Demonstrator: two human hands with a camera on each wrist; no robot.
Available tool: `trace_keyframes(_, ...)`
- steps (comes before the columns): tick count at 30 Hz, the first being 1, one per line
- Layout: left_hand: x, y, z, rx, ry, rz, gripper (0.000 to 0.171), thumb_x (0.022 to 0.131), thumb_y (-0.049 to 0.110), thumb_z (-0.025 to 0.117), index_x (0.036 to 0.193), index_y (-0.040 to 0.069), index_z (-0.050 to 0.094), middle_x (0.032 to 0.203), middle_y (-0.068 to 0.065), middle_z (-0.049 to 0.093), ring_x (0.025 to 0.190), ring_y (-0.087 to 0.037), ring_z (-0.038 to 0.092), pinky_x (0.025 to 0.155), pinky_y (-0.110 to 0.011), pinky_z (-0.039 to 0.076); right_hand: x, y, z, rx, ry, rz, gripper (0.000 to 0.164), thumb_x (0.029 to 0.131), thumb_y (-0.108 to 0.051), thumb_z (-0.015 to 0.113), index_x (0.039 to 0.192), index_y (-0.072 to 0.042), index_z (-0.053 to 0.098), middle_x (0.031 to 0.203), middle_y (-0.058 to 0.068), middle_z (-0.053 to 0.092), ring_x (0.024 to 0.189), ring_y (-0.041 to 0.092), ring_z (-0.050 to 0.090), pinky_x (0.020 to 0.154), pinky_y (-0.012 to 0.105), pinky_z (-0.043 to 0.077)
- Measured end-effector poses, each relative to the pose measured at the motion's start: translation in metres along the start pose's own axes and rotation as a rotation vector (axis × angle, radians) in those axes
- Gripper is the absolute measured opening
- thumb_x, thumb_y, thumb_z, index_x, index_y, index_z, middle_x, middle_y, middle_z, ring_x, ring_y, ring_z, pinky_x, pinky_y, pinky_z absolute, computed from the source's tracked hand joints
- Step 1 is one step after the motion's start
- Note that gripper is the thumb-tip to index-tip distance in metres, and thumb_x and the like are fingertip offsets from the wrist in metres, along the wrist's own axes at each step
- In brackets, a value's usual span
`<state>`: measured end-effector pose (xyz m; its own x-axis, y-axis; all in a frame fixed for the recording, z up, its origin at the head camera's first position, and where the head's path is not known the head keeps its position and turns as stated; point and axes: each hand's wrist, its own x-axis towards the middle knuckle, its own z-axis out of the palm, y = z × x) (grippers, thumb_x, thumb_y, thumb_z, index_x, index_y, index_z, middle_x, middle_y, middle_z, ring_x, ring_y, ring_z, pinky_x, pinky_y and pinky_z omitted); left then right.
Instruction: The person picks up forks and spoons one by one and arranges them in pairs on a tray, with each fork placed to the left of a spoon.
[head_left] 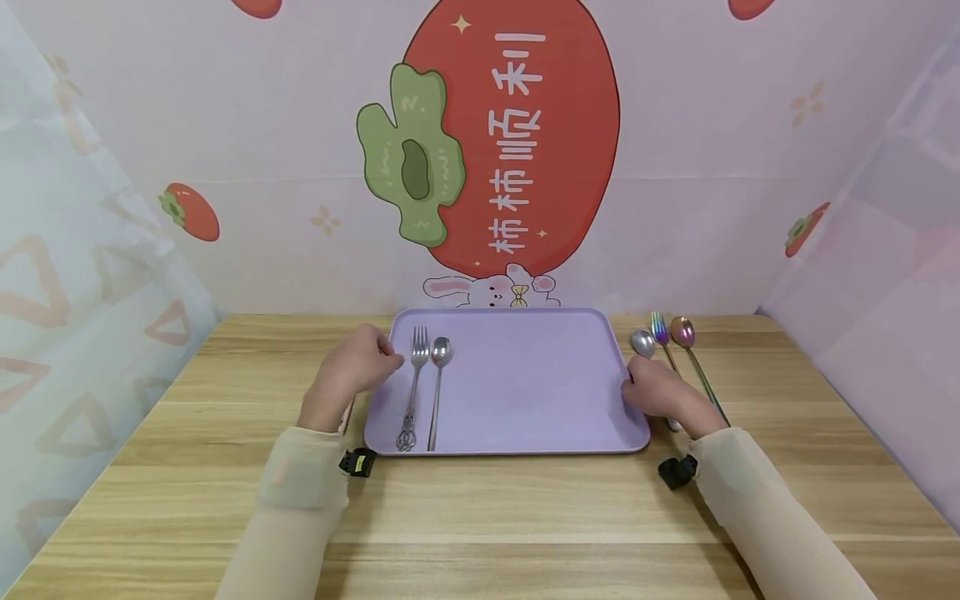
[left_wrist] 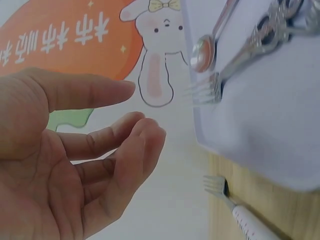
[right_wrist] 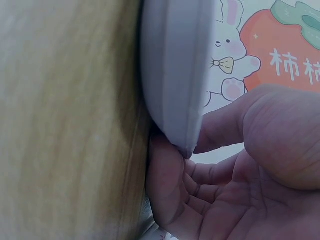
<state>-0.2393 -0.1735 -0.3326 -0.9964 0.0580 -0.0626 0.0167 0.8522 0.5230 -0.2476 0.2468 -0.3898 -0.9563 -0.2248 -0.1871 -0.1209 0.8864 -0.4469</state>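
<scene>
A lilac tray [head_left: 525,383] lies on the table, bearing a silver fork [head_left: 415,375] with an ornate handle and a silver spoon [head_left: 441,351] side by side near its left edge. My right hand [head_left: 660,390] grips the tray's right rim; the right wrist view shows thumb above and fingers curled beneath the tray edge [right_wrist: 177,70]. At the left rim hovers my left hand [head_left: 352,362], fingers loosely bent and thumb apart, nothing between them. A fork [left_wrist: 245,220] with a white spotted handle lies left of the tray, mostly hidden behind that hand in the head view.
Right of the tray lie a silver spoon [head_left: 642,342], a rainbow-coloured fork [head_left: 659,327] and a purple-green metallic spoon [head_left: 683,331], partly covered by my right hand. A printed backdrop [head_left: 675,208] stands along the back of the wooden table [head_left: 495,517], with more cloth at both sides.
</scene>
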Motion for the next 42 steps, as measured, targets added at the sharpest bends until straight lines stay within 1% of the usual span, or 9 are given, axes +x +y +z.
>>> trace_keyframes(4, 0.0, -0.007, -0.005, 0.007, 0.029, -0.013, 0.019, 0.091, 0.021, 0.065, 0.087, 0.003, 0.068, 0.082, -0.008, 0.063, 0.073, -0.023, 0.057, 0.057, -0.033, 0.044, 0.0, 0.0, 0.0, -0.001, 0.001, 0.001, 0.013, 0.092, -0.002, 0.047, 0.094, 0.007, 0.056, 0.076, 0.013, 0.056, 0.066, 0.023, 0.055, 0.055, 0.032, 0.046)
trace_keyframes(10, 0.0, -0.016, -0.01, 0.011, 0.046, -0.055, 0.023, 0.088, 0.019, 0.062, 0.067, 0.011, 0.056, 0.064, 0.0, 0.049, 0.06, -0.018, 0.047, 0.05, -0.029, 0.035, 0.0, 0.0, 0.0, 0.001, 0.004, -0.001, 0.013, 0.092, -0.002, 0.047, 0.093, 0.007, 0.056, 0.076, 0.013, 0.056, 0.066, 0.023, 0.055, 0.055, 0.033, 0.046)
trace_keyframes(12, 0.0, -0.018, -0.012, 0.012, 0.048, -0.07, 0.022, 0.088, 0.019, 0.062, 0.068, 0.011, 0.056, 0.065, 0.0, 0.051, 0.061, -0.018, 0.048, 0.05, -0.029, 0.036, 0.0, 0.0, 0.0, 0.004, 0.004, 0.002, 0.013, 0.092, -0.002, 0.047, 0.093, 0.007, 0.056, 0.076, 0.013, 0.056, 0.066, 0.023, 0.055, 0.055, 0.033, 0.046)
trace_keyframes(16, 0.0, -0.022, -0.015, 0.021, 0.056, -0.099, 0.015, 0.088, 0.021, 0.064, 0.079, 0.008, 0.063, 0.076, -0.005, 0.06, 0.07, -0.022, 0.056, 0.055, -0.034, 0.042, -0.001, 0.001, 0.0, 0.012, 0.002, 0.004, 0.012, 0.092, -0.003, 0.047, 0.092, 0.006, 0.056, 0.076, 0.013, 0.055, 0.066, 0.023, 0.054, 0.055, 0.033, 0.046)
trace_keyframes(22, 0.001, -0.03, -0.015, 0.024, 0.063, -0.134, 0.022, 0.09, 0.025, 0.068, 0.077, 0.009, 0.063, 0.078, -0.006, 0.062, 0.073, -0.024, 0.057, 0.057, -0.036, 0.043, -0.002, 0.001, -0.001, 0.015, 0.0, 0.007, 0.012, 0.092, -0.003, 0.048, 0.092, 0.007, 0.056, 0.076, 0.013, 0.056, 0.066, 0.023, 0.055, 0.055, 0.033, 0.046)
trace_keyframes(28, 0.002, -0.036, -0.013, 0.013, 0.047, -0.172, 0.023, 0.091, 0.029, 0.069, 0.081, 0.009, 0.066, 0.087, -0.009, 0.065, 0.079, -0.027, 0.058, 0.062, -0.038, 0.045, -0.001, 0.0, -0.001, 0.013, -0.001, 0.01, 0.013, 0.093, -0.003, 0.048, 0.093, 0.007, 0.056, 0.077, 0.014, 0.056, 0.066, 0.024, 0.055, 0.055, 0.033, 0.046)
trace_keyframes(33, 0.003, -0.039, -0.011, 0.022, 0.023, -0.19, 0.025, 0.093, 0.029, 0.068, 0.078, 0.01, 0.063, 0.091, -0.011, 0.065, 0.081, -0.027, 0.057, 0.062, -0.038, 0.045, -0.001, 0.0, -0.002, 0.011, -0.004, 0.014, 0.012, 0.093, -0.004, 0.048, 0.093, 0.006, 0.055, 0.077, 0.013, 0.055, 0.066, 0.024, 0.055, 0.055, 0.033, 0.046)
trace_keyframes(37, 0.004, -0.043, -0.01, 0.028, 0.009, -0.193, 0.025, 0.09, 0.028, 0.07, 0.075, 0.01, 0.062, 0.089, -0.011, 0.064, 0.08, -0.028, 0.057, 0.061, -0.037, 0.045, -0.001, 0.0, -0.001, 0.012, -0.003, 0.014, 0.012, 0.093, -0.004, 0.048, 0.092, 0.006, 0.055, 0.076, 0.013, 0.055, 0.066, 0.024, 0.055, 0.055, 0.033, 0.046)
trace_keyframes(42, 0.006, -0.049, -0.007, 0.027, -0.026, -0.176, 0.022, 0.088, 0.027, 0.071, 0.08, 0.006, 0.068, 0.087, -0.012, 0.064, 0.079, -0.029, 0.058, 0.063, -0.038, 0.046, 0.0, 0.0, 0.0, 0.009, -0.001, 0.015, 0.012, 0.093, -0.003, 0.048, 0.09, 0.005, 0.056, 0.075, 0.012, 0.055, 0.065, 0.023, 0.055, 0.055, 0.032, 0.046)
